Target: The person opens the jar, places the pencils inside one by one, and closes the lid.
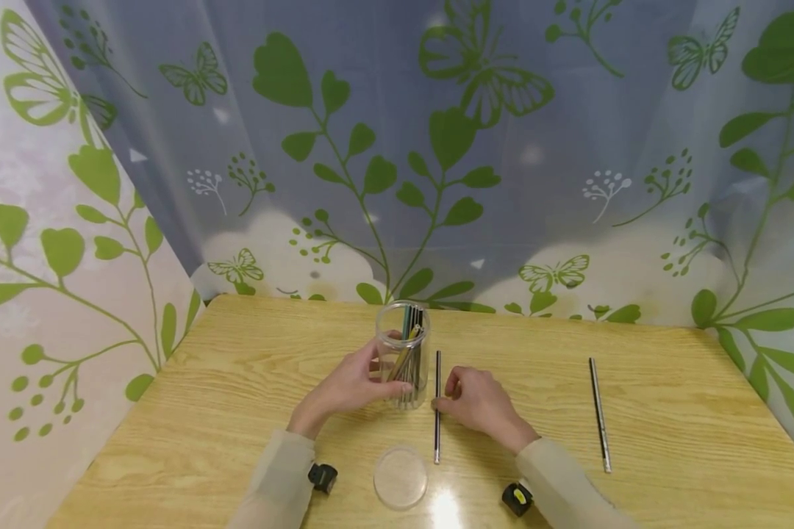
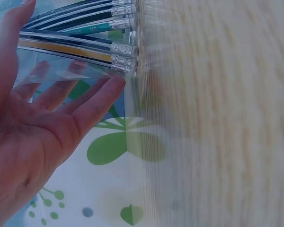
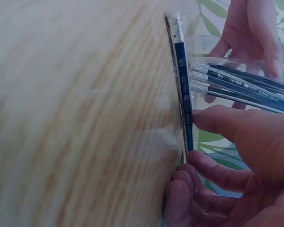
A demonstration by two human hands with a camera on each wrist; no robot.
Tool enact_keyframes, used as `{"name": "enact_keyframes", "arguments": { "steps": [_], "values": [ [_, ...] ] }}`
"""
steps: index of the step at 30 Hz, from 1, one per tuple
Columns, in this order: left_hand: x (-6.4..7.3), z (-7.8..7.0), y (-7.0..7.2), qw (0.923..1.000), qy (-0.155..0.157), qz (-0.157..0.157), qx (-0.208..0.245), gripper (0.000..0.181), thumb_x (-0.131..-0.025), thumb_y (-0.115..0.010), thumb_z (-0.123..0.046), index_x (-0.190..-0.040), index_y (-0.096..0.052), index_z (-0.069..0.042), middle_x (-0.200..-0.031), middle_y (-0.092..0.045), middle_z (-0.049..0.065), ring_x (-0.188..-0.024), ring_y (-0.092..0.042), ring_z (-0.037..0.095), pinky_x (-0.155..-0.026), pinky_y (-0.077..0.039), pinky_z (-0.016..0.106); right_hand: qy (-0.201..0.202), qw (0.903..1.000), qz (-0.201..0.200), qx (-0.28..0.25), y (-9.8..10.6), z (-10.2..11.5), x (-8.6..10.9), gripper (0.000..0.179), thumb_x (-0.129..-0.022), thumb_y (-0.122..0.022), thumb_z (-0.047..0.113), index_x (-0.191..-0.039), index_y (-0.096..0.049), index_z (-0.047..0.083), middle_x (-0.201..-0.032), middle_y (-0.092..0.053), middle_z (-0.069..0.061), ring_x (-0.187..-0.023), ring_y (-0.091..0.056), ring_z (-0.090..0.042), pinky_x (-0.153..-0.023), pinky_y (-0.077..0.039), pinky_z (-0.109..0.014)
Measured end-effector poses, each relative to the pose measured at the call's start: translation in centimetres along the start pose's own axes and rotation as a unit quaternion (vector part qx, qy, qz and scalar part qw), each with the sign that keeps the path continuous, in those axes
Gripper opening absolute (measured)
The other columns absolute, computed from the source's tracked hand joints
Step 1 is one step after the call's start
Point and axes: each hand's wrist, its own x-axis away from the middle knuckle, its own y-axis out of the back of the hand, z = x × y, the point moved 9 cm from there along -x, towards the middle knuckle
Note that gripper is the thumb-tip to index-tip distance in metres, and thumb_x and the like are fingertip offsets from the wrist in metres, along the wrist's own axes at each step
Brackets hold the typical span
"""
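Observation:
My left hand point(image 1: 351, 382) grips a clear plastic jar point(image 1: 385, 367) from its left side, thumb across the front and fingers behind. Inside the open-topped jar lean several pencils point(image 2: 85, 28), mostly dark, one teal and one yellowish, with their eraser ends at the bottom. Just right of the jar, a dark pencil point(image 1: 437, 441) lies on the table, its white eraser end towards me. At its middle my right hand point(image 1: 479, 400) pinches it, the thumb tip over the barrel and the other fingers curled beside it.
A round clear lid point(image 1: 401, 477) lies in front of the jar. Another dark pencil point(image 1: 598, 415) rests farther right on the wood-grain table point(image 1: 238, 353). Behind the table hangs a curtain point(image 1: 536, 169) with green leaves and butterflies.

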Motion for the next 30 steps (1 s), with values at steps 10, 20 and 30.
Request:
{"name": "enact_keyframes", "arguments": {
  "steps": [10,20,30],
  "values": [
    [-0.1,0.0,-0.1,1.0,0.0,0.002,-0.002,0.083,-0.089,-0.082,-0.03,-0.156,-0.035,-0.023,-0.152,-0.052,0.011,-0.136,-0.055,0.039,-0.112,-0.051,0.049,-0.012,0.9997,0.003,-0.022,1.4,-1.7,-0.1,0.032,-0.08,-0.079,0.008,-0.107,-0.063,0.004,-0.087,-0.067,-0.006,-0.073,-0.057,-0.017,-0.061,-0.047,-0.028],
    [0.2,0.1,0.0,1.0,0.002,0.002,-0.004,0.083,-0.089,-0.081,-0.03,-0.157,-0.035,-0.023,-0.153,-0.051,0.012,-0.136,-0.054,0.041,-0.113,-0.05,0.051,-0.023,0.9987,0.0,-0.045,2.4,-3.4,0.1,0.045,-0.079,-0.078,0.005,-0.12,-0.062,-0.001,-0.087,-0.069,-0.008,-0.064,-0.059,-0.014,-0.053,-0.049,-0.026],
    [0.1,0.1,-0.2,1.0,-0.001,0.005,-0.004,0.083,-0.09,-0.081,-0.03,-0.158,-0.032,-0.024,-0.155,-0.049,0.01,-0.137,-0.054,0.038,-0.112,-0.052,0.048,-0.042,0.9961,-0.02,-0.075,3.6,-4.3,0.4,0.05,-0.086,-0.07,0.013,-0.132,-0.055,0.0,-0.081,-0.062,-0.007,-0.055,-0.055,-0.016,-0.05,-0.047,-0.028]
  ]
}}
